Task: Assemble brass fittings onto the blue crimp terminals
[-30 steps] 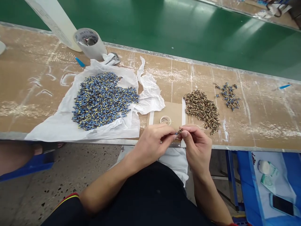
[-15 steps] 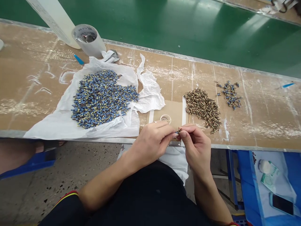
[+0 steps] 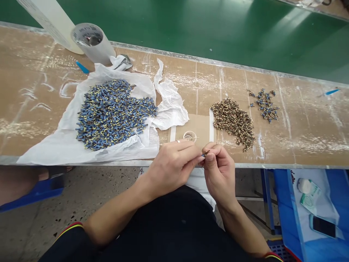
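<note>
My left hand [image 3: 174, 165] pinches a tiny blue piece [image 3: 203, 155] over the table's front edge. Against it, my right hand [image 3: 220, 174] grips a tiny brown piece [image 3: 207, 153] between thumb and fingers. The two pieces touch or nearly touch; fingertips hide most of them. Just beyond my hands, a small round clear dish [image 3: 189, 135] with a thin stick across it sits on a cardboard piece [image 3: 200, 125]. A heap of blue and yellow pieces [image 3: 109, 116] lies on white paper at the left. To the right is a brown and cream pile [image 3: 231, 120].
A small cluster of blue-brown pieces [image 3: 268, 105] lies at the right. At the back left stands a big tape roll [image 3: 99, 49]. Crumpled paper [image 3: 171, 103] rests mid-table. Below right, a phone [image 3: 323, 225] lies on blue cloth. Someone's leg [image 3: 17, 183] shows at lower left.
My right hand has shifted slightly left and its fingers are closer to my left hand's. The whole view has moved a little. Both hands keep their pinch.
</note>
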{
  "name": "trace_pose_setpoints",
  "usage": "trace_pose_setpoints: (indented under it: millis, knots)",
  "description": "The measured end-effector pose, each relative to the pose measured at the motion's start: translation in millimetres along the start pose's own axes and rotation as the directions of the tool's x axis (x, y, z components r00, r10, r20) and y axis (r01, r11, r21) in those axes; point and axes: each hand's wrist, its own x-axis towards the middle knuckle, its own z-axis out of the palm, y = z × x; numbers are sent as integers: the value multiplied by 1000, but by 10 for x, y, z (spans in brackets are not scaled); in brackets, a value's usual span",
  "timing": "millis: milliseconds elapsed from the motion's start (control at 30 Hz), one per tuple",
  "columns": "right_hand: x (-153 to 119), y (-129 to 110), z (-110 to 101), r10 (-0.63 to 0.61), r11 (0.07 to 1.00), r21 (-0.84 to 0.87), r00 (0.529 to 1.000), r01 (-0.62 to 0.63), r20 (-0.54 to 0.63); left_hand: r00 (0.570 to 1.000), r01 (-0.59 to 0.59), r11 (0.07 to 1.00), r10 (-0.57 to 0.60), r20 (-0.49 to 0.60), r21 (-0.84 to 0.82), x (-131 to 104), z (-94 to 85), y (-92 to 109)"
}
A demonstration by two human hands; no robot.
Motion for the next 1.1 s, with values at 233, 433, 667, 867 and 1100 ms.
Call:
trace_pose_setpoints:
  millis: [233, 433, 667, 867, 1100]
  knots:
    - [-12, 34, 9, 19, 999, 29, 996, -21, 88, 996, -73, 996, 71, 49, 49, -6, -79, 10]
    - [-23, 81, 10, 51, 999, -7, 991, -50, 120, 992, -103, 982, 89, 92, 160, -7, -119, 16]
    - [41, 55, 23, 43, 999, 17, 997, -44, 67, 996, -93, 989, 92, 14, 111, -42, -94, -55]
    - [71, -37, 12, 22, 1000, -7, 998, -22, 58, 999, 11, 999, -13, -35, -34, -69, -95, -33]
    - [54, -108, -63, 33, 993, -116, 994, -21, 104, 995, 99, 987, -97, 21, -128, -85, -86, -14]
